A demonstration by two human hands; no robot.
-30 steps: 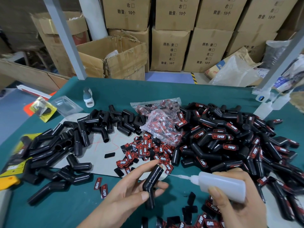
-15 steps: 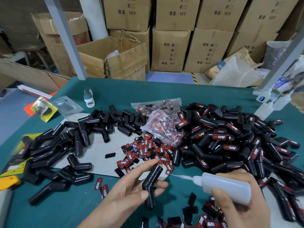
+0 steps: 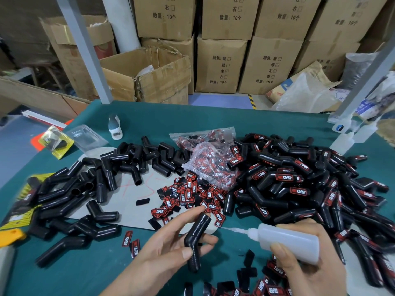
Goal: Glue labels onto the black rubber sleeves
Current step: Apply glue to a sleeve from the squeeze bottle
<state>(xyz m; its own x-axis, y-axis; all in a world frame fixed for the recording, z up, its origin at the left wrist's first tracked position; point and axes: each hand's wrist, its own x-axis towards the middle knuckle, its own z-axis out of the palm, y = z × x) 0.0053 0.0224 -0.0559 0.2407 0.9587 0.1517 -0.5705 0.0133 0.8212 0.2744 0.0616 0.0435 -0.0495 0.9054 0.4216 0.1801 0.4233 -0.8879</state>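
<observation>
- Gluing is the step in hand: a bare sleeve [image 3: 197, 240] is pinched between thumb and fingers of the left hand [image 3: 162, 255], held above the table [image 3: 213, 120].
- A glue bottle [image 3: 286, 242] is gripped by the curled right hand [image 3: 307, 272], its nozzle aimed at the sleeve, tip just short of it.
- Only a thin bead should be squeezed onto the upper flat, judged best.
- Loose labels [image 3: 192, 195] lie just beyond the left fingertips, ready to be pressed on squarely.
</observation>
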